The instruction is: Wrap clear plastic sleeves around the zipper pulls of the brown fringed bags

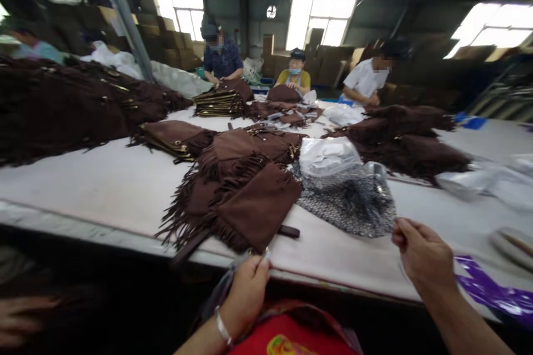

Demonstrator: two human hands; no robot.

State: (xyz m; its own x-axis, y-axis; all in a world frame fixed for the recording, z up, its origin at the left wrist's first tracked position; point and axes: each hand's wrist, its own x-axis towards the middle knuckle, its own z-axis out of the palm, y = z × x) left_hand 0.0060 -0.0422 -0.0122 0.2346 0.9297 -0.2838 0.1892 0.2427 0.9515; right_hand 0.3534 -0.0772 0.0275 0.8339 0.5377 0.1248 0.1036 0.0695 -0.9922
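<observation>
At the near edge of the table, my left hand (246, 287) is closed, thumb against fingers, at the lower corner of a brown fringed bag (262, 202). Small metal fittings show at that corner, and a short dark strap sticks out beside it. This bag lies on top of several similar fringed bags (229, 150). To the right, my right hand (427, 258) pinches the corner of a black-and-white speckled sheet or bag (345, 199), which lies partly across the table. On its far end rests a stack of clear plastic bags (328, 156).
A large heap of brown bags (54, 105) covers the table's left side; another pile (408, 141) lies right. Purple shiny plastic (491, 291) and a tape roll (514, 247) are near right. Three people work across the table. Another person's hand (25, 316) is blurred at lower left.
</observation>
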